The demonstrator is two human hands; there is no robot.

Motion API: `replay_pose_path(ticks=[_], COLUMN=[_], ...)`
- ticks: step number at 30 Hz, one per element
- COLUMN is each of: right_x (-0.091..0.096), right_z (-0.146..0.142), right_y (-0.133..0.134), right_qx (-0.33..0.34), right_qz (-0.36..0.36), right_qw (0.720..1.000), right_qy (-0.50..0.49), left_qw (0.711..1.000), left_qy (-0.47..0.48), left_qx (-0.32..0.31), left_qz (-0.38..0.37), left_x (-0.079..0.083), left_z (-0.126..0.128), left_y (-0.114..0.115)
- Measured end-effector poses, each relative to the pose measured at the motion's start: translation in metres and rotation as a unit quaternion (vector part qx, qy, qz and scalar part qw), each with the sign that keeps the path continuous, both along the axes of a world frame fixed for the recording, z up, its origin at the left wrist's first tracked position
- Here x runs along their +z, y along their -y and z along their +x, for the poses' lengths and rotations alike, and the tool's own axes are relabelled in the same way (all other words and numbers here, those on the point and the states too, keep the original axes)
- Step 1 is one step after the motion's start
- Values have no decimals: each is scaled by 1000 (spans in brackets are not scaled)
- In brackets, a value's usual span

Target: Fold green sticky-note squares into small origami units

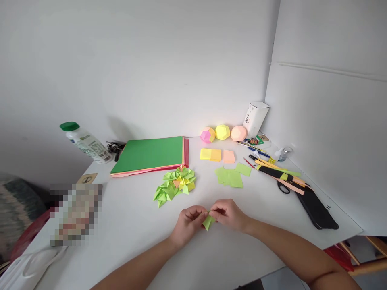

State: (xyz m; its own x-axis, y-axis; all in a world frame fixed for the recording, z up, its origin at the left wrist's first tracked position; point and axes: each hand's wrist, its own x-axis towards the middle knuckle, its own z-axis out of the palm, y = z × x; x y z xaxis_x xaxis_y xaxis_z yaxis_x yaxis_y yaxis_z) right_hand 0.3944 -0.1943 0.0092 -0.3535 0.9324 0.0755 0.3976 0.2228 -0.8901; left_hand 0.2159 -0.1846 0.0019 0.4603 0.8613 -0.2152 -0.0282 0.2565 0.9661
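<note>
My left hand (pixel 190 223) and my right hand (pixel 229 214) meet near the front middle of the table, pinching a small light-green piece of paper (pixel 208 223) between thumbs and fingers. Part of the paper hangs below the fingertips, and its upper edge is hidden by them. Beyond my left hand lies a heap of folded green paper pieces (pixel 169 186) with a few yellow and orange ones among them. Past my right hand, several flat light-green paper squares (pixel 230 177) overlap on the white table (pixel 127 225).
A stack of coloured sheets (pixel 151 151) lies at the back. Yellow and orange note pads (pixel 211 154) and three faceted paper balls (pixel 223 132) are near the wall. Pens, scissors (pixel 283 187) and a black case (pixel 316 207) lie right. A bottle (pixel 89 145) stands left.
</note>
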Motion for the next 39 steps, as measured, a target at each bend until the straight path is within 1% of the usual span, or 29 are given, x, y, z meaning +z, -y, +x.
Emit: replay_pose_path(ticks=[5,8,16,18,21,25,28,30,32,36,39], right_x=[-3,-3,-7,-6,-3,3,4,4,3,-1,-3], right_z=[-2,-3,-1,0,2,5,6,8,8,8,8], right_y=[2,1,0,0,-1,-2,-3,-4,-4,-4,-5], right_qx=[-3,-1,11,7,1,0,9,15,28,56,48], right_qz=[28,53,32,16,-26,-97,-159,-185,-207,-225,-211], right_qw=[999,998,999,1000,998,992,980,973,968,965,968], right_qy=[26,41,10,-9,-49,-87,-122,-137,-136,-126,-130], left_qw=[999,1000,998,998,997,995,995,996,998,996,996], left_qy=[19,14,-36,-48,-70,-87,-70,-46,-9,31,27], left_qx=[-19,-25,-53,-45,-29,-41,-53,-48,-45,-83,-74], left_qz=[-18,-12,3,3,7,26,49,59,51,33,38], left_x=[-3,-4,-7,-9,-11,-12,-11,-11,-10,-10,-9], left_z=[1,1,-1,-1,0,-1,-3,-4,-4,-3,-3], left_y=[0,-1,-3,-2,-2,-2,-3,-3,-4,-6,-7])
